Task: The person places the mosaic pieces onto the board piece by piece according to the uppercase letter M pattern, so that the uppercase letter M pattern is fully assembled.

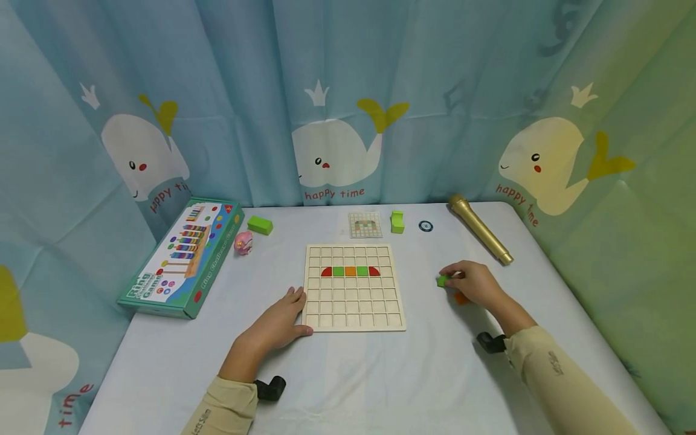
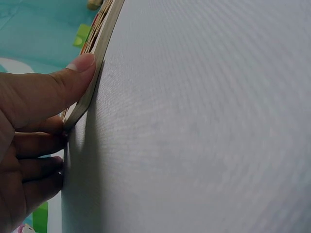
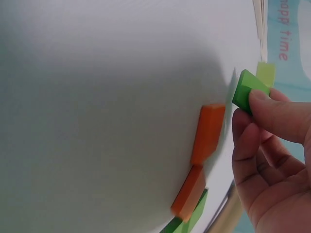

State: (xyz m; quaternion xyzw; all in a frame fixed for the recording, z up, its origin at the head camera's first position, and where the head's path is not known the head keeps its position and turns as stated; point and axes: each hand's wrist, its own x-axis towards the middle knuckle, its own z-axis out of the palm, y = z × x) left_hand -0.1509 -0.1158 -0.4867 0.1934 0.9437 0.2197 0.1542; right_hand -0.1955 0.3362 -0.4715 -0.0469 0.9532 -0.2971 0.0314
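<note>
The green block (image 1: 442, 281) is in your right hand (image 1: 474, 283), well to the right of the board; you pinch it between the thumb and the fingertips, so these fingers are closed on it, while the other fingers are bent below. I cannot tell surely if the block touches the table. Near it, under this same hand, the right wrist view shows two orange blocks (image 3: 209, 133) lying end to end, and beside the lower one some more green pieces (image 3: 197, 211), partly cut by the frame. The wooden board (image 1: 353, 307) lies flat in front of you; in its third row from the far side stand five coloured pieces (image 1: 350, 272): red, green, orange, green, red. Your left hand (image 1: 278, 320) rests at the near left corner of the board, the fingers extended and apart from the thumb, the thumb touching the edge. Behind the board lies a small pattern card (image 1: 365, 225), then to its right a light green block (image 1: 397, 222), a dark round disc (image 1: 426, 226) and a golden microphone (image 1: 481, 231). On the left side are another light green block (image 1: 260, 225), a pink toy (image 1: 243, 243) and a game box (image 1: 182, 260).
</note>
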